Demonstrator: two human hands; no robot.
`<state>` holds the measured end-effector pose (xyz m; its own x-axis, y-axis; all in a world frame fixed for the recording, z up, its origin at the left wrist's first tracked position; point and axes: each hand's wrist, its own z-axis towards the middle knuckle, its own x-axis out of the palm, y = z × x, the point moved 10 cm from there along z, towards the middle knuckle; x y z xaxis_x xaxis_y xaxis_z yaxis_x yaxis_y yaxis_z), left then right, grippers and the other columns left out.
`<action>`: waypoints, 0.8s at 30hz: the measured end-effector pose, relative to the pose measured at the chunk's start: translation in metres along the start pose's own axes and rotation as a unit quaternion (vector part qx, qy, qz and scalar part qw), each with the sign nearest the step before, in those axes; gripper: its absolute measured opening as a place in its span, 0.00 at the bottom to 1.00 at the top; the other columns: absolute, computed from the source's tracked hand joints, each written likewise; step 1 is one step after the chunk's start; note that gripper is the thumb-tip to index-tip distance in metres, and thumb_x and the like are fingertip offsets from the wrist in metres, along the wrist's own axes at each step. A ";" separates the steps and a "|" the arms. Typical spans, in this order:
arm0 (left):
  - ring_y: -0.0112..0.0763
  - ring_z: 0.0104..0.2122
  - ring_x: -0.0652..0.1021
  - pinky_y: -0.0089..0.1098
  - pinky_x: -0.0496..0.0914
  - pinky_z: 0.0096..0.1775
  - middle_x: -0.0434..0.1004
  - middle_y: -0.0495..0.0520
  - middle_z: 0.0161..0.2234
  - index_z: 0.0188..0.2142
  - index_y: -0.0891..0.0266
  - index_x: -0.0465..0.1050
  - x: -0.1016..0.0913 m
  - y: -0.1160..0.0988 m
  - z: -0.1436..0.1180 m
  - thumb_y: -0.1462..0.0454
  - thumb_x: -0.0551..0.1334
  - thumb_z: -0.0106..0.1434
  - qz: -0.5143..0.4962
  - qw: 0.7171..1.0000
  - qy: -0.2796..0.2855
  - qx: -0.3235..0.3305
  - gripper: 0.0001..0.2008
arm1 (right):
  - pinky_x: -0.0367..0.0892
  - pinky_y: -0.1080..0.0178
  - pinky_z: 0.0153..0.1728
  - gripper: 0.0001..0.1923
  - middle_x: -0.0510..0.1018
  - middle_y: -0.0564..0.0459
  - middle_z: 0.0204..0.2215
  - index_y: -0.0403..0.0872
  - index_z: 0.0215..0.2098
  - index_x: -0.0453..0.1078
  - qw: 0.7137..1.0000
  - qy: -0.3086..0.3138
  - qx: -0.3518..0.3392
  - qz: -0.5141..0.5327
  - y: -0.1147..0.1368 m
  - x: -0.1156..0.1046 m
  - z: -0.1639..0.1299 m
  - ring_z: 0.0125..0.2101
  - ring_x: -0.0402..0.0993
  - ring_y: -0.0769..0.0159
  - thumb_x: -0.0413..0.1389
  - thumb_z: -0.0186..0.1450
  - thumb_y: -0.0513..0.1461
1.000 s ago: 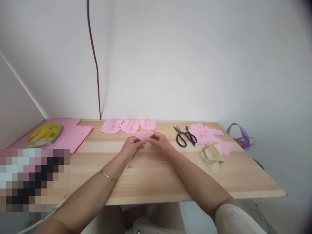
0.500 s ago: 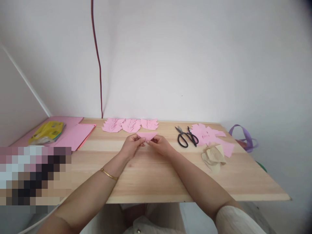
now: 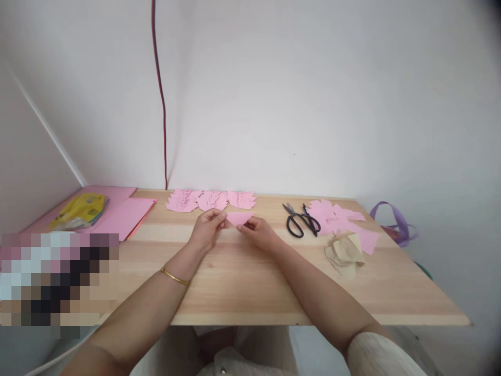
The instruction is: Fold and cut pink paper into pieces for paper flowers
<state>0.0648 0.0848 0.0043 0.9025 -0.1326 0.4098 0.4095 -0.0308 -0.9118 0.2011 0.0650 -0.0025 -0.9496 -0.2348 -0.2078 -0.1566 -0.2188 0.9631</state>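
Note:
A small pink folded paper (image 3: 240, 218), triangular with its point toward me, is held just above the table between my two hands. My left hand (image 3: 205, 230) pinches its left corner with thumb and fingers. At its right side, my right hand (image 3: 258, 233) grips the paper, thumb in front and fingers behind. Just beyond lie pink paper cut-outs (image 3: 211, 200) with jagged edges and small slits, in a row along the wall. Black-handled scissors (image 3: 295, 222) rest open to the right of my right hand.
A dark pen-like tool (image 3: 312, 222) lies by the scissors, near pink paper scraps (image 3: 344, 219) and crumpled tan paper (image 3: 346, 251). At left, a yellow packet (image 3: 82, 210) rests on pink paper sheets (image 3: 121, 216). Purple ribbon (image 3: 395, 222) hangs past the right table edge. A red cord (image 3: 162, 104) runs down the wall.
My left hand has shifted left and up to the paper's left corner, uncovering more of the triangle. My right hand keeps its hold. The view has shifted slightly.

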 end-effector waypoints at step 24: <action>0.24 0.22 0.69 0.28 0.65 0.29 0.70 0.47 0.19 0.23 0.65 0.71 0.012 0.015 -0.009 0.60 0.69 0.46 0.143 0.989 0.030 -0.028 0.11 | 0.63 0.64 0.34 0.13 0.75 0.52 0.29 0.44 0.33 0.72 0.998 -0.042 -0.025 0.051 0.011 -0.008 0.002 0.30 0.69 0.67 0.59 0.56 0.46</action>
<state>0.0806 0.0739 -0.0050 0.9699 -0.2032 0.1341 0.1293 -0.0371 -0.9909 0.2068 0.0663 0.0106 -0.9797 -0.1778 -0.0928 -0.0471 -0.2459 0.9681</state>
